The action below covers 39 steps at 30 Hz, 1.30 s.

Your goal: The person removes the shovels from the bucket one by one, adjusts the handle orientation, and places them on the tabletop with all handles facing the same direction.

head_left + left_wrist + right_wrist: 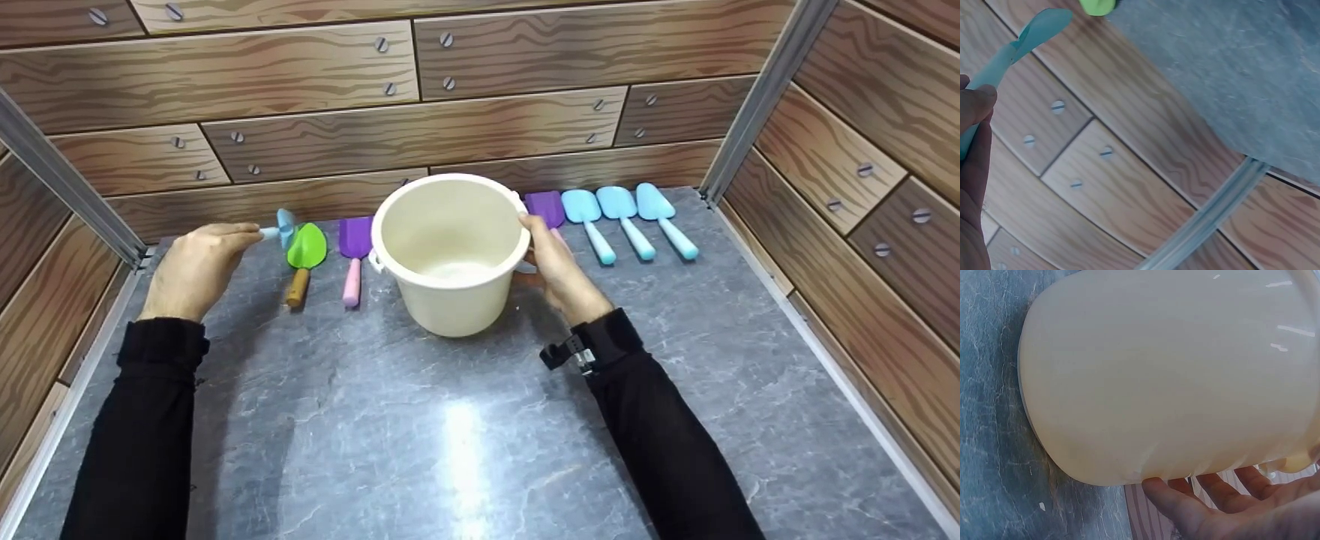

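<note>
A cream plastic bucket is in the middle of the head view, its open top facing up. At its right side my right hand holds it near the rim; in the right wrist view several fingers lie against the bucket wall. Over at the left, my left hand pinches a light blue shovel by its handle, above the table. The left wrist view shows the shovel's blade pointing away from the thumb. Just right of this shovel lies a green shovel with a brown handle.
A purple shovel with a pink handle lies left of the bucket. To its right are another purple shovel and a row of blue shovels. Wood-patterned walls enclose the grey table.
</note>
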Each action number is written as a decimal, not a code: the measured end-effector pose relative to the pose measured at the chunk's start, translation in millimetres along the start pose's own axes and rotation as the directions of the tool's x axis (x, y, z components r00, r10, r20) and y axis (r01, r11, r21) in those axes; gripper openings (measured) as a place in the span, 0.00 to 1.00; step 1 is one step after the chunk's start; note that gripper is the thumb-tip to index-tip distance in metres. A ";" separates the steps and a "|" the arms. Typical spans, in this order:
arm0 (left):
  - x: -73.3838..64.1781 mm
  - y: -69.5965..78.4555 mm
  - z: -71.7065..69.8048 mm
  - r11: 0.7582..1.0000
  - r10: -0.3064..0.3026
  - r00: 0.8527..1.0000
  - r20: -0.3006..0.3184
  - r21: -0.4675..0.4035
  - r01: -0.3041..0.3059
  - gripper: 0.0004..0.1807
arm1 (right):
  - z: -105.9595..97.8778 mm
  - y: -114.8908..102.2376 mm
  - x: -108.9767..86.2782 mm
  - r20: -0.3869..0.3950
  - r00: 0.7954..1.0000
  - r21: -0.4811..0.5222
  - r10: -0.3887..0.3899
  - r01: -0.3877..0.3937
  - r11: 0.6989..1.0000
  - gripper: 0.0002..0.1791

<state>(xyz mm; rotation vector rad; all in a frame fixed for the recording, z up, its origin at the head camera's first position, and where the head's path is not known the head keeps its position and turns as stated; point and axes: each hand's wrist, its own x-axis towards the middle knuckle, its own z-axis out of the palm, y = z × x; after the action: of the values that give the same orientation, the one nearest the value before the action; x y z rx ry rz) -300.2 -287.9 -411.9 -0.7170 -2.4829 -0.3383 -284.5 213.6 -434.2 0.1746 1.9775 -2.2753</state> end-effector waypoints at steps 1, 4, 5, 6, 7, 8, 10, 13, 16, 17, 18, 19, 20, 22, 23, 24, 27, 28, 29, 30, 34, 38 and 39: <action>-1.7 -2.0 0.8 1.000 -0.007 1.000 0.003 0.000 0.007 0.15 | 0.1 -0.1 -0.4 -0.001 1.000 0.000 0.000 0.000 1.000 0.38; -7.6 -8.1 3.4 1.000 -0.029 1.000 0.012 -0.004 0.029 0.16 | 0.1 0.0 -0.5 -0.004 1.000 0.001 -0.002 0.002 1.000 0.37; -9.7 -10.1 4.2 0.999 -0.035 0.999 0.015 -0.005 0.035 0.16 | 0.2 0.0 -0.3 -0.005 1.000 0.002 -0.004 0.004 1.000 0.37; -11.8 -12.1 4.8 0.999 -0.042 0.999 0.017 -0.006 0.042 0.16 | 0.2 0.0 -0.2 -0.006 1.000 0.003 -0.005 0.005 1.000 0.37; -13.6 -14.1 5.6 0.999 -0.046 0.999 0.021 -0.003 0.046 0.16 | 0.2 0.0 -0.1 -0.008 1.000 0.006 -0.005 0.006 1.000 0.36; -15.4 -16.1 6.3 0.999 -0.050 0.998 0.024 -0.002 0.050 0.16 | 0.0 0.0 0.2 -0.008 1.000 0.006 -0.005 0.005 1.000 0.37; -18.9 -19.9 7.1 0.998 -0.060 0.998 0.031 0.006 0.060 0.16 | 0.3 -0.4 -0.2 -0.004 1.000 0.008 -0.005 0.005 1.000 0.37; -23.7 -24.3 6.9 0.997 -0.071 0.997 0.039 0.022 0.070 0.15 | 0.3 -0.6 -0.4 0.006 1.000 0.005 -0.002 0.002 1.000 0.38; -28.2 -28.7 6.8 0.997 -0.076 0.996 0.038 0.022 0.075 0.14 | -0.2 -0.5 -0.2 0.023 1.000 -0.005 0.003 -0.002 1.000 0.39; -29.5 -30.0 6.8 0.997 -0.075 0.997 0.036 0.020 0.074 0.14 | -0.5 -0.3 -0.1 0.028 1.000 -0.008 0.003 -0.003 1.000 0.40; -30.6 -31.3 7.0 0.997 -0.075 0.997 0.034 0.018 0.074 0.14 | -0.7 -0.2 -0.1 0.033 0.999 -0.012 0.004 -0.004 1.000 0.40; -31.7 -32.4 7.3 0.997 -0.075 0.997 0.031 0.014 0.075 0.14 | -0.8 -0.1 -0.1 0.038 0.999 -0.015 0.005 -0.005 1.000 0.40; -32.6 -33.5 7.7 0.997 -0.075 0.997 0.031 0.015 0.075 0.14 | -0.8 -0.1 0.0 0.036 0.999 -0.012 0.003 -0.003 1.000 0.40; -34.1 -35.4 8.8 0.997 -0.073 0.997 0.035 0.019 0.072 0.15 | -0.7 -0.3 -0.5 0.033 0.999 -0.009 0.002 -0.002 1.000 0.40; -34.6 -36.0 9.3 0.997 -0.072 0.997 0.040 0.020 0.071 0.15 | -0.7 -0.4 -0.8 0.031 1.000 -0.006 0.002 -0.002 1.000 0.40; -35.0 -36.5 9.8 0.997 -0.072 0.996 0.045 0.022 0.071 0.15 | -0.5 -0.5 -1.1 0.027 1.000 -0.003 0.002 -0.002 1.000 0.40; -36.4 -37.3 11.2 0.997 -0.077 0.995 0.065 0.021 0.075 0.16 | -0.5 -0.4 -0.8 0.021 1.000 -0.001 0.001 -0.001 1.000 0.39; -37.0 -37.5 11.8 0.997 -0.082 0.994 0.073 0.016 0.081 0.16 | -0.6 -0.2 -0.4 0.019 1.000 -0.002 0.001 -0.001 1.000 0.39; -37.4 -37.3 12.1 0.996 -0.087 0.993 0.082 0.010 0.087 0.17 | -0.7 0.1 0.1 0.016 1.000 -0.001 0.001 -0.001 1.000 0.39; -37.9 -36.9 12.3 0.996 -0.093 0.991 0.092 0.003 0.093 0.17 | -0.7 0.2 0.4 0.013 1.000 -0.001 0.001 -0.001 1.000 0.39; -39.6 -35.9 14.8 0.994 -0.107 0.984 0.139 -0.020 0.111 0.19 | 0.1 -0.1 -0.2 0.004 1.000 0.009 0.002 -0.002 1.000 0.39; -41.7 -36.2 19.0 0.992 -0.117 0.974 0.192 -0.016 0.122 0.21 | 0.6 -0.5 -0.5 -0.005 1.000 0.017 0.007 -0.007 1.000 0.40; -42.3 -36.6 20.1 0.992 -0.121 0.970 0.209 -0.013 0.126 0.22 | 0.7 -0.4 -0.3 -0.007 1.000 0.017 0.009 -0.008 1.000 0.40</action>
<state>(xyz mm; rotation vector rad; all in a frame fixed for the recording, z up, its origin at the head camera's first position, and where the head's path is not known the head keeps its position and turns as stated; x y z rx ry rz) -298.5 -328.6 -455.2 -0.6383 -2.7337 -0.3586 -284.3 213.0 -433.7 0.1922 1.9572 -2.2900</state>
